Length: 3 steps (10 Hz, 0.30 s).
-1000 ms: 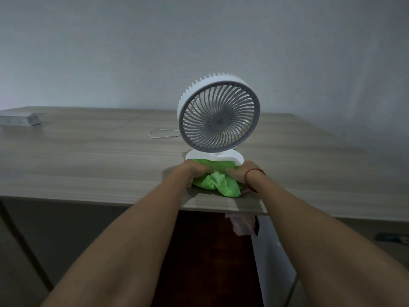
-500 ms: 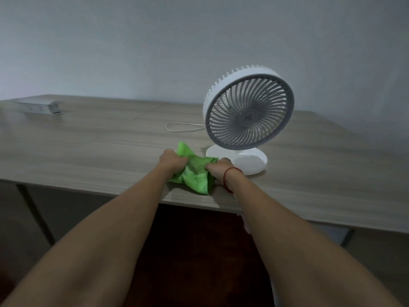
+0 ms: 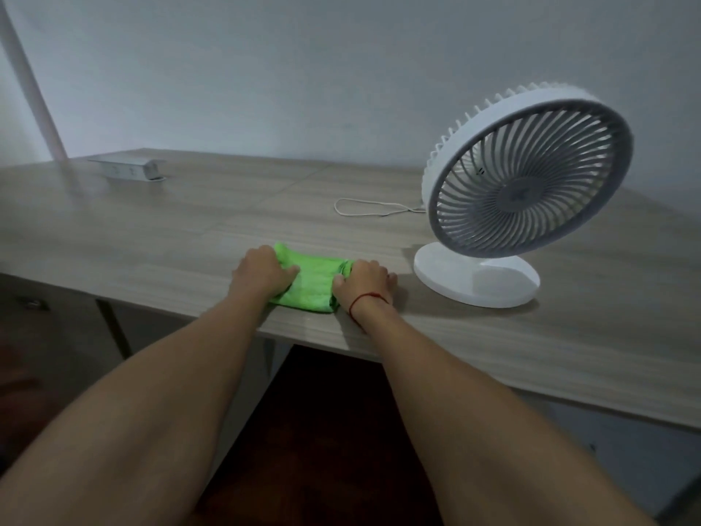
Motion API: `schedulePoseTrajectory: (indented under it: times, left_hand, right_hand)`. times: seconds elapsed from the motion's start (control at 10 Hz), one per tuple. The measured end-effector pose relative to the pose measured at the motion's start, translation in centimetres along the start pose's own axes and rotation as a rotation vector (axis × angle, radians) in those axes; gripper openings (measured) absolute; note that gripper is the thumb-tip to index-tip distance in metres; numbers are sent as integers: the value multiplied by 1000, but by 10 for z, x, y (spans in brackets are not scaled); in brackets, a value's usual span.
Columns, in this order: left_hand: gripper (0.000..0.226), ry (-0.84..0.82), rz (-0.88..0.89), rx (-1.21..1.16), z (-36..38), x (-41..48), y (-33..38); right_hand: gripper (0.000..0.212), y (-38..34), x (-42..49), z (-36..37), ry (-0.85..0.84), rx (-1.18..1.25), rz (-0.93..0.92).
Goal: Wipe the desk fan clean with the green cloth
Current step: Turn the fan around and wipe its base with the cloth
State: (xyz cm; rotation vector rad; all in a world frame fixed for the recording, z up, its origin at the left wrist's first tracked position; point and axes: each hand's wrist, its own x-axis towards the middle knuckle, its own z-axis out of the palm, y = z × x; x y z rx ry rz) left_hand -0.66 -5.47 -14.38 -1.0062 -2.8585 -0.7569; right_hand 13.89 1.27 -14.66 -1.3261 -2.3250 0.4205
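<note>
Green cloth point(image 3: 315, 284) lies bunched flat on the wooden desk point(image 3: 159, 237), close to the near edge, and both hands are on it. The left hand point(image 3: 261, 273) covers its left end with fingers curled down and closed over the fabric; the right hand point(image 3: 362, 280) grips the right end the same way, knuckles up, with a thin red string point(image 3: 366, 298) around that wrist. The stretch of cloth between the two hands looks pulled fairly smooth.

To the right of the hands, apart from the cloth, stands the white desk fan point(image 3: 527, 176), upright on its round base point(image 3: 476, 280), its grey spiral grille tilted slightly back. A thin white cord point(image 3: 370, 206) loops on the desktop behind and left of the fan. Far back at the left sits a pale, flat box-like unit point(image 3: 129, 168); it is too blurred to tell whether anything is in it.
</note>
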Motion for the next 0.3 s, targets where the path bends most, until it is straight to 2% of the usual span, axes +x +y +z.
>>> schedulePoseTrajectory:
  times: [0.1,0.3]
  left_hand:
    - [71,0,-48,70,-8,-7,7]
    - [68,21,9,112,-20,-35,41]
  right_hand:
    - [43,3,-3,-8,-31,2,15]
    - [49,22,-13,-41,-55,140,56]
